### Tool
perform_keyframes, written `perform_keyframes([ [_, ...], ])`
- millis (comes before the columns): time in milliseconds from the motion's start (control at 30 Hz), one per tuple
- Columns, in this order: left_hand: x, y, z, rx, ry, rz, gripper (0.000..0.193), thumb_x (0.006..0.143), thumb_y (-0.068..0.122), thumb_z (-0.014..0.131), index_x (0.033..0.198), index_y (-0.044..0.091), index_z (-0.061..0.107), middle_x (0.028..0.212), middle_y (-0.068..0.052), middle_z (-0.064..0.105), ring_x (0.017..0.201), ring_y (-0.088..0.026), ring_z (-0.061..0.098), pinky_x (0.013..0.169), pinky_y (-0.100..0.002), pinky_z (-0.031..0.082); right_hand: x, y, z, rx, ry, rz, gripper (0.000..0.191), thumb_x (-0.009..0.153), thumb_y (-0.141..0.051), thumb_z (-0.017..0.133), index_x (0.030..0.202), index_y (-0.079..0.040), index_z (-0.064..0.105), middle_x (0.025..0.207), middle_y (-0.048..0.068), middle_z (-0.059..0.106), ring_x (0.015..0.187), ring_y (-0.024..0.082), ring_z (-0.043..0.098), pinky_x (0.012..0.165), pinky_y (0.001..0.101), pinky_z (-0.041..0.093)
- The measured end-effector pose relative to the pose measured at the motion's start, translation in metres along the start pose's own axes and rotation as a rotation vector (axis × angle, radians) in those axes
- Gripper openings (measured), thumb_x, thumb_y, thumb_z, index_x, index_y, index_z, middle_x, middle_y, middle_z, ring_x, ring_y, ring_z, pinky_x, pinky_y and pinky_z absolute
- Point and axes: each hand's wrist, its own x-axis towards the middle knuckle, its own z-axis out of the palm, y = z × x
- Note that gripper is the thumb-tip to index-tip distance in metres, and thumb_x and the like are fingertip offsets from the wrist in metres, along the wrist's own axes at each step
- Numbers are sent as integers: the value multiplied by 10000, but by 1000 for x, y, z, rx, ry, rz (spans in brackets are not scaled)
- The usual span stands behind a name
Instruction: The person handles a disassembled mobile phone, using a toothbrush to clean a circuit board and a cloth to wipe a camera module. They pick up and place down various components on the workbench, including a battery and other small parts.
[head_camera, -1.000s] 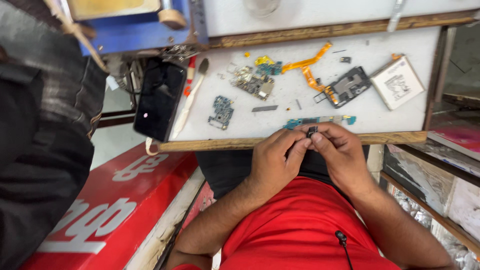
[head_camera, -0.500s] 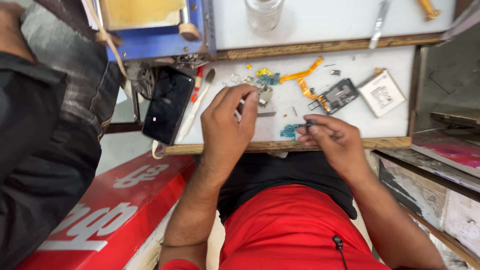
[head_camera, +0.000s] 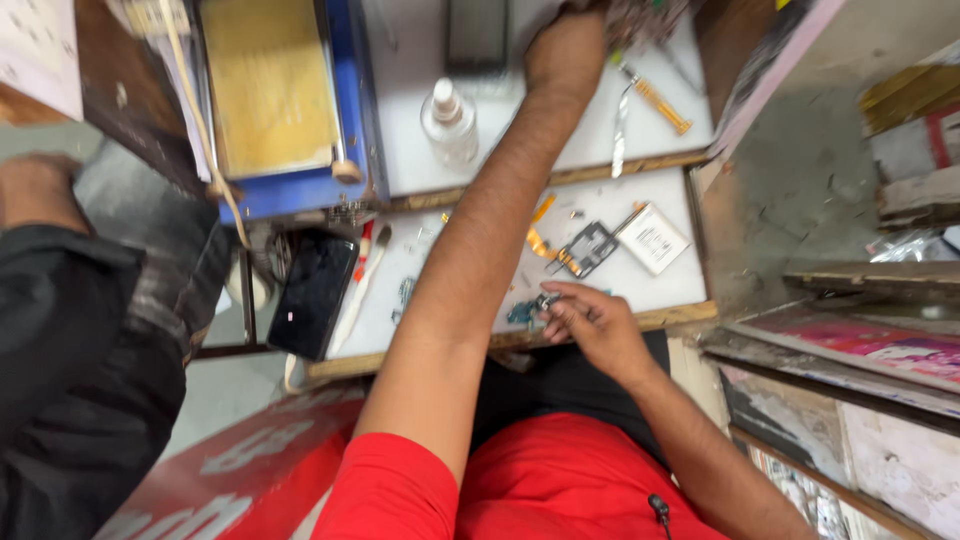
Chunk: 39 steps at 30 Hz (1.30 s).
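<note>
Both hands are at work: the left hand (head_camera: 566, 52) stretches far across the upper white shelf to the frame's top edge, where its fingers are cut off and its grip cannot be told, while the right hand (head_camera: 590, 322) pinches a small part (head_camera: 546, 302) at the front of the lower tray (head_camera: 660, 295). That tray holds a dark phone (head_camera: 312, 293), an orange flex cable (head_camera: 538, 236), a circuit board (head_camera: 588, 248) and a white battery (head_camera: 652, 239). A clear bottle (head_camera: 449, 120) stands on the shelf beside a blue machine (head_camera: 285, 105); another person's dark sleeve (head_camera: 60, 340) fills the left edge.
</note>
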Motion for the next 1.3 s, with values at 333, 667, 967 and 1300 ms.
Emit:
perform_keyframes([
  [333, -1, 19, -49, -294, 205, -148, 486, 800, 227, 757, 1245, 87, 622, 1022, -216, 716, 926, -405, 712, 774, -481, 581, 7, -27, 12, 54, -30, -44, 354, 1008, -88, 571, 1345, -1, 631, 939, 137, 765, 790, 154, 729, 703, 284, 635],
  [667, -173, -97, -108, -883, 146, -35, 105, 952, 88, 667, 1030, 20, 682, 933, -81, 695, 787, -122, 667, 681, -262, 539, 10, -19, 7, 133, -71, -31, 366, 989, -97, 583, 1338, 1, 632, 956, 142, 775, 819, 162, 742, 729, 289, 641],
  [967, -149, -125, -157, -1140, 339, -219, 92, 1034, 55, 551, 1096, 87, 610, 913, -27, 638, 736, -116, 592, 629, -257, 518, 8, -24, 13, 50, -12, -8, 355, 982, -102, 598, 1325, -30, 653, 923, 111, 782, 785, 140, 725, 708, 268, 619],
  [1300, -51, -30, -121, -1267, 69, 110, 107, 1076, 141, 610, 1082, 35, 602, 960, -20, 617, 859, -70, 588, 745, -235, 517, 6, -35, 14, 19, -44, -90, 342, 993, -96, 596, 1319, -7, 652, 929, 115, 773, 795, 133, 712, 716, 264, 611],
])
